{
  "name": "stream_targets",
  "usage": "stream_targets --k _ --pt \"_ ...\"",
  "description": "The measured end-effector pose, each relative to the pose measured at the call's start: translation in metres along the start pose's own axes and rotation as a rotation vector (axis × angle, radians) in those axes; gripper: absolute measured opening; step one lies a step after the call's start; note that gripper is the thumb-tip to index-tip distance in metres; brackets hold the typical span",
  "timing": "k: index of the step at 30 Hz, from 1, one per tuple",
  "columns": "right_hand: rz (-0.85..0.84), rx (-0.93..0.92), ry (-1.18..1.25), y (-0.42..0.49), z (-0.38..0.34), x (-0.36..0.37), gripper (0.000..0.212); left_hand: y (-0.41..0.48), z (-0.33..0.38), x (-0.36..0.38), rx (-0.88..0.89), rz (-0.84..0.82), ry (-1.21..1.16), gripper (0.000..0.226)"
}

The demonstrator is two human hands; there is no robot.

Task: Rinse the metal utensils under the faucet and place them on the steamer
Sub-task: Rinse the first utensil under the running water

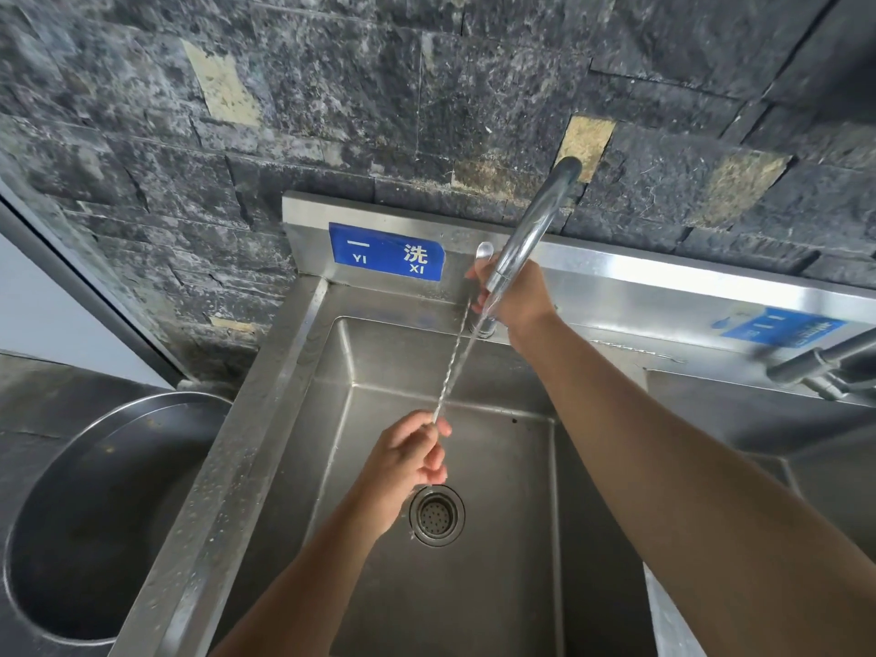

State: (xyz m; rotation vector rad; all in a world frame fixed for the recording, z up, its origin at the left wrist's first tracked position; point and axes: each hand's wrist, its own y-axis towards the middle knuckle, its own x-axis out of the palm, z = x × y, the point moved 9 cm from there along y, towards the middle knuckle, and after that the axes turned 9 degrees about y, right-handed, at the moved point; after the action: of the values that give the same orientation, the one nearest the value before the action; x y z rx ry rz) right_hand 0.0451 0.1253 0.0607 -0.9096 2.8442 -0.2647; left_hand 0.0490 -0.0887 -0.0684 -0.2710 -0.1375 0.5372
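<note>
A long metal spoon with a thin twisted stem (450, 367) slants across the steel sink (246, 443). Its rounded bowl end pokes up above my right hand (521, 301), which is closed around the upper stem just behind the faucet spout (535, 220). My left hand (407, 457) pinches the lower end of the stem over the drain (436, 514). Water runs from the spout down along the stem. A large round metal steamer pan (95, 514) sits to the left of the sink and looks bare inside.
A dark stone wall rises behind the sink's steel backsplash, which carries a blue label (388, 251). A second faucet (815, 362) and another basin lie to the right. A steel divider edge stands at the lower right.
</note>
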Motion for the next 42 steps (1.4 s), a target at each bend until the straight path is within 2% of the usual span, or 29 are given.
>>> stream_targets --k 6,12,19,23,26,30,33,38,42 --pt "-0.064 0.063 -0.058 -0.031 0.047 0.006 0.023 -0.001 -0.004 -0.008 -0.022 0.007 0.059 0.031" --pt "-0.078 -0.030 -0.066 -0.052 0.056 0.005 0.023 0.011 0.018 0.009 -0.033 0.012 0.049 0.019" --pt "-0.078 -0.053 -0.082 -0.051 0.064 0.005 0.027 0.033 0.057 0.013 0.016 0.051 0.014 0.011" --pt "-0.085 -0.011 -0.088 -0.062 0.073 0.008 0.031 0.036 0.063 0.007 0.036 0.104 0.047 0.016" --pt "-0.088 0.029 -0.050 -0.085 0.087 0.012 0.024 0.036 0.061 0.000 0.066 0.130 0.048 0.015" --pt "-0.132 0.202 0.069 -0.121 0.122 0.014 0.023 0.041 0.061 -0.010 0.102 0.226 0.195 0.007" --pt "-0.116 0.289 0.124 -0.146 0.146 0.009 0.016 0.044 0.060 -0.004 0.082 0.237 0.152 0.005" --pt "-0.068 0.249 0.070 -0.168 0.172 -0.021 0.007 0.052 0.059 0.017 0.050 0.208 0.116 0.006" --pt "-0.029 0.231 0.004 -0.166 0.181 -0.050 0.011 0.061 0.056 0.045 0.048 0.187 0.195 0.008"
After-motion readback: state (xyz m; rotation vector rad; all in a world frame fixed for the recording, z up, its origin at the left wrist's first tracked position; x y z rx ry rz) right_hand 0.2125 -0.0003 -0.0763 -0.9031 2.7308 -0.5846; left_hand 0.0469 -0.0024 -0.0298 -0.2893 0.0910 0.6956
